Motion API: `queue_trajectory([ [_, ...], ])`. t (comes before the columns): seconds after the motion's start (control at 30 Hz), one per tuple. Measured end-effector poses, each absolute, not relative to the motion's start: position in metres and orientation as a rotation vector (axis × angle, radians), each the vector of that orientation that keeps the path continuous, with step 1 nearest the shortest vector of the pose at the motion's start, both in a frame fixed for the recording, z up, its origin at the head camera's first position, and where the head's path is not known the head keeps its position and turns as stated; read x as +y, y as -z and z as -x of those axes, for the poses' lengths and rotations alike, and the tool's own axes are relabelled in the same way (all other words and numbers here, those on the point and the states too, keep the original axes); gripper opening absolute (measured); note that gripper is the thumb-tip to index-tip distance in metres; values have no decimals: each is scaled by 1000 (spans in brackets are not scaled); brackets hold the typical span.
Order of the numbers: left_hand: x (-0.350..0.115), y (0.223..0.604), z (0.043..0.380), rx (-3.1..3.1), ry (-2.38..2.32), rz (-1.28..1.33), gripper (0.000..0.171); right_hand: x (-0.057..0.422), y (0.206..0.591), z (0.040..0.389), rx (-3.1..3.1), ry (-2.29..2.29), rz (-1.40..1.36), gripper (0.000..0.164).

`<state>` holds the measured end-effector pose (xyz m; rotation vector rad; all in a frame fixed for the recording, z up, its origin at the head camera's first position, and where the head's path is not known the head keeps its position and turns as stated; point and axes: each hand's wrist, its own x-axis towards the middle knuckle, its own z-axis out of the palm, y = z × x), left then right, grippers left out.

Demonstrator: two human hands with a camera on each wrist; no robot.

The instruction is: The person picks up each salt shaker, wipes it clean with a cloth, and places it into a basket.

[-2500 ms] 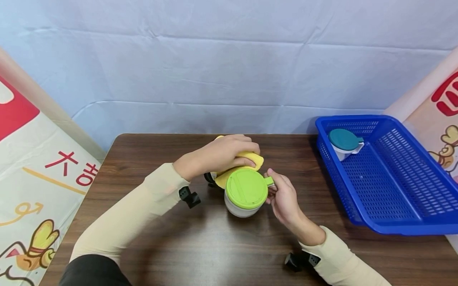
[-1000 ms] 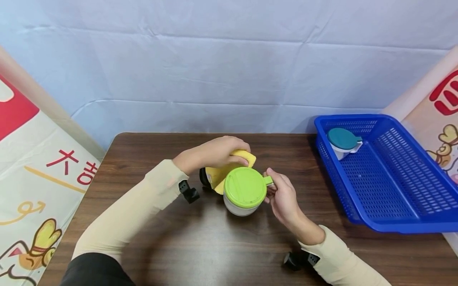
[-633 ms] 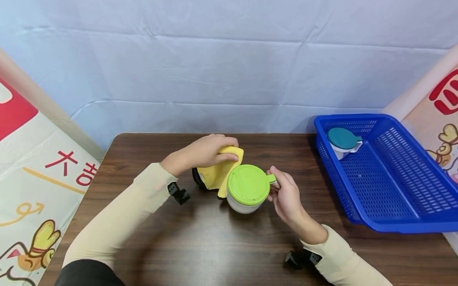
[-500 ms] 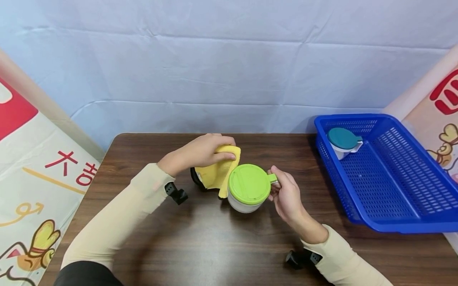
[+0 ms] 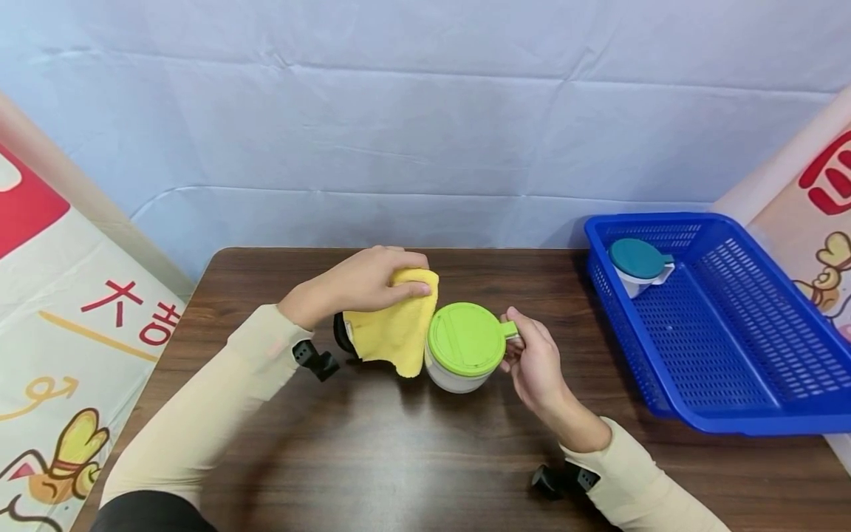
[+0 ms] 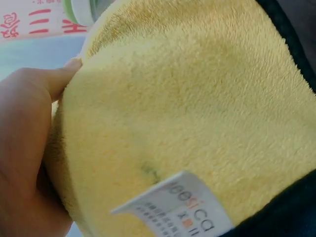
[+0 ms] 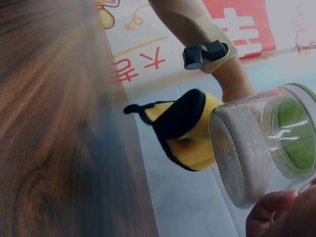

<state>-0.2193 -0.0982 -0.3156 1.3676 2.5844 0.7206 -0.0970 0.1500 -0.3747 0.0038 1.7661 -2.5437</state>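
Observation:
My right hand [image 5: 535, 362] grips the handle of a clear glass seasoning jar with a bright green lid [image 5: 467, 340]. In the right wrist view the jar [image 7: 252, 143] hangs above the table, with whitish contents at its base. At its left side, my left hand [image 5: 366, 281] pinches a yellow cleaning cloth [image 5: 392, 334] between thumb and fingers. The cloth hangs down with its right edge close along the jar's side. Black edging borders it, and a white label [image 6: 185, 210] shows in the left wrist view. The left hand's fingertips are partly hidden by the cloth.
A blue plastic basket [image 5: 764, 426] with perforated sides stands at the right of the brown wooden table [image 5: 399, 465]. Inside its back left corner sits another jar with a teal lid [image 5: 636, 257]. Pale blue cloth [image 5: 412, 133] hangs behind the table.
My left hand and the cloth have moved left, from over the far side of the jar to beside it, and the cloth hangs more spread. The jar has shifted slightly right and back.

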Motion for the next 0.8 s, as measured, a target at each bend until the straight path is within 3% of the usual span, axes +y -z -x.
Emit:
queue_trajectory([
  [0.8,-88,275,200,2620,-562,-1500,24,149,380,101,1752,2544,-121,46],
])
